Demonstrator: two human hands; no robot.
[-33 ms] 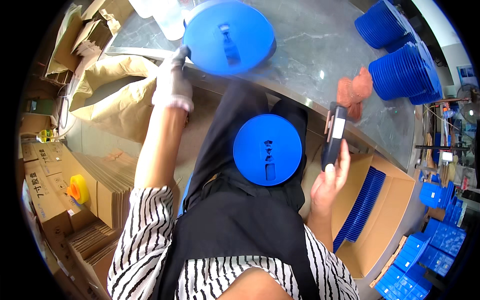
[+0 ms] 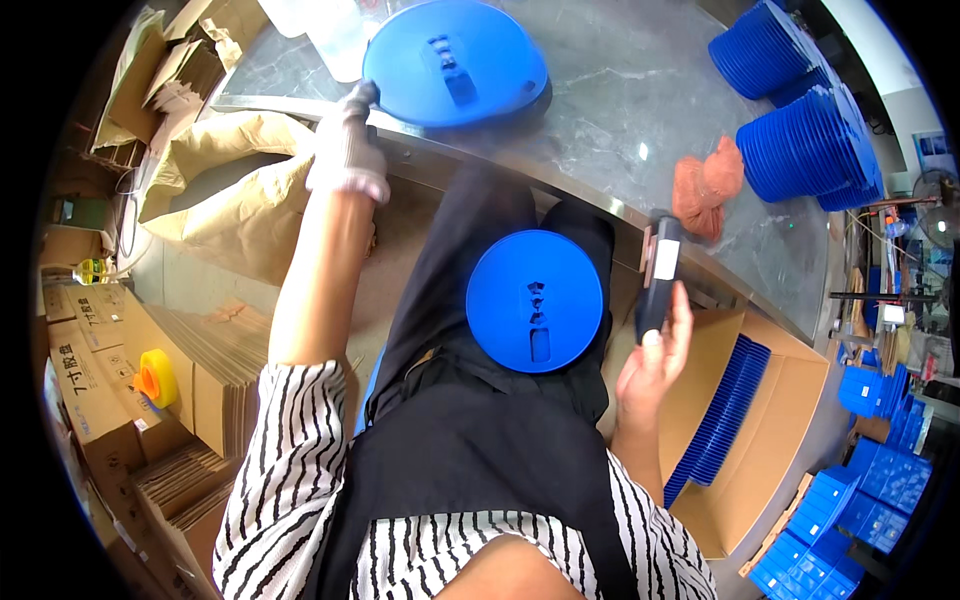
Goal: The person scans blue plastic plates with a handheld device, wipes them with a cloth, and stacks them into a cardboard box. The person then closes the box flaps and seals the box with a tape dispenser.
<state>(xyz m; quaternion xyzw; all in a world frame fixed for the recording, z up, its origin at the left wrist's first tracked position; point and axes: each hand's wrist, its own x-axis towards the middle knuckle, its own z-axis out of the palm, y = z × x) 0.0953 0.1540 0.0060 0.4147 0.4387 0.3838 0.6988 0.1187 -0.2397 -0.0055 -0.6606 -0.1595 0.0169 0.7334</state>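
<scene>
My left hand (image 2: 347, 150), in a pale glove with dark fingertips, pinches the left rim of a blue plastic disc (image 2: 500, 75) over the table's near edge. That disc is tilted and blurred, with cut-out slots near its middle. A second blue disc (image 2: 500, 310), with similar slots, rests on my lap. My bare right hand (image 2: 650, 365) grips a black handheld tool (image 2: 655, 300) with a white label and a copper-coloured piece on its side; its exact kind is unclear. The tool's top end is close to the table edge, beside a crumpled reddish-brown cloth (image 2: 708, 185).
Stacks of blue discs (image 2: 800, 150) stand at the table's (image 2: 610, 110) far right. An open carton (image 2: 770, 440) below holds a row of blue discs. To the left are an open paper sack (image 2: 230, 125), flattened cartons (image 2: 220, 370) and a yellow tape roll (image 2: 157, 378). Blue bins (image 2: 810, 510) sit lower right.
My left hand and the disc in it have shifted slightly away from me, and the disc has tilted more. My right hand with the black tool has moved a little left and nearer.
</scene>
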